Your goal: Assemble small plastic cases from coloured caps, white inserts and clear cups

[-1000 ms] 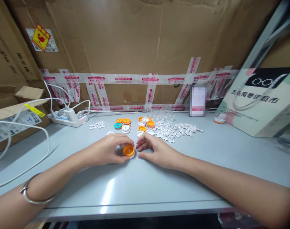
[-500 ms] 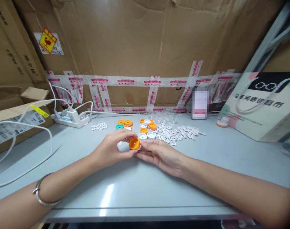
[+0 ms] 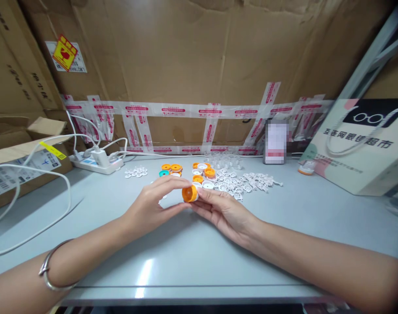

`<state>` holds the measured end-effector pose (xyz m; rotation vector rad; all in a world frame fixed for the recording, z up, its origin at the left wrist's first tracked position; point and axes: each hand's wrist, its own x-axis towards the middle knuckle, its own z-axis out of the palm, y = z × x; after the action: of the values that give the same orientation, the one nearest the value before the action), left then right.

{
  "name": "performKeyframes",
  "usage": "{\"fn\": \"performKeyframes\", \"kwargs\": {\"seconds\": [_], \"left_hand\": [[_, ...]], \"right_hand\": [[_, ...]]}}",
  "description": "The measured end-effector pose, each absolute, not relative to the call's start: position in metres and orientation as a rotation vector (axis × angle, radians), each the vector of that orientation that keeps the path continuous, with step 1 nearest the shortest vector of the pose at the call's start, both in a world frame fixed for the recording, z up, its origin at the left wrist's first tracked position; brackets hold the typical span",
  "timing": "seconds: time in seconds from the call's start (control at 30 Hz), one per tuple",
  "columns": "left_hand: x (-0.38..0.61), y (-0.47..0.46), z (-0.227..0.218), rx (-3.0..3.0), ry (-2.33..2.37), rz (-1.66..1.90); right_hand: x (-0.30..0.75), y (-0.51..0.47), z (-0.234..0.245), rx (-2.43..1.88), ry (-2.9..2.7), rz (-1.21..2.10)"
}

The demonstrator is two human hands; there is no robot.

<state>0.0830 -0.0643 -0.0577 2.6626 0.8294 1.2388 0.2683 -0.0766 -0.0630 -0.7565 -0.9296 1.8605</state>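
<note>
An orange round plastic cap (image 3: 187,194), hollow side toward me and slightly turned, is held up over the table. My left hand (image 3: 153,201) is closed on its rim, thumb below and fingers above. From the other side my right hand (image 3: 224,210) pinches it, near a white part at its back that is mostly hidden. Just beyond the hands lie more orange and white caps (image 3: 208,185) and, further left, a small stack with a teal cap (image 3: 164,173). To their right spreads a pile of small white openwork plastic parts (image 3: 238,181).
Small white discs (image 3: 135,172) lie at left, near a power strip (image 3: 97,163) with looping white cables. Clear plastic pieces (image 3: 223,161) sit at the back. A phone (image 3: 276,141) leans against the cardboard; a paper bag (image 3: 358,161) and an open carton (image 3: 25,170) flank the table (image 3: 192,261).
The orange cap has shifted slightly right and turned a little to the side. My left fingers have straightened and reach further over its rim; both hands stay on it.
</note>
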Motion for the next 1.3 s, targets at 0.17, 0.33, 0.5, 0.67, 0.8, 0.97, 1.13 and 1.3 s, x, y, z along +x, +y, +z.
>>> {"fn": "performKeyframes", "kwargs": {"seconds": [0.17,0.33,0.5,0.67,0.8,0.97,1.13,1.3], "left_hand": [[0.083,-0.066,-0.06,2.659,0.895,1.272],[0.082,-0.066,-0.062,2.835,0.78,1.236],[0.083,-0.063,-0.063,2.673,0.819,1.17],[0.085,-0.063,-0.066,2.567,0.869,0.962],[0.086,-0.067,-0.065,2.575,0.904,0.844],[0.086,-0.068,-0.065,2.543,0.958,0.674],[0.085,-0.068,-0.064,2.532,0.953,0.643],[0.085,-0.07,-0.063,2.58,0.925,0.609]], "right_hand": [[0.268,-0.076,-0.064,-0.766,-0.9,1.888],[0.268,-0.076,-0.068,-0.753,-0.916,1.912],[0.27,-0.073,-0.067,-0.81,-0.988,1.896],[0.275,-0.067,-0.066,-1.054,-1.222,1.813],[0.276,-0.062,-0.069,-1.163,-1.442,1.71],[0.305,-0.038,-0.046,-1.315,-1.842,1.067],[0.39,0.007,-0.017,-1.715,-1.901,0.445],[0.434,0.034,-0.032,-1.877,-2.124,0.335]]}}
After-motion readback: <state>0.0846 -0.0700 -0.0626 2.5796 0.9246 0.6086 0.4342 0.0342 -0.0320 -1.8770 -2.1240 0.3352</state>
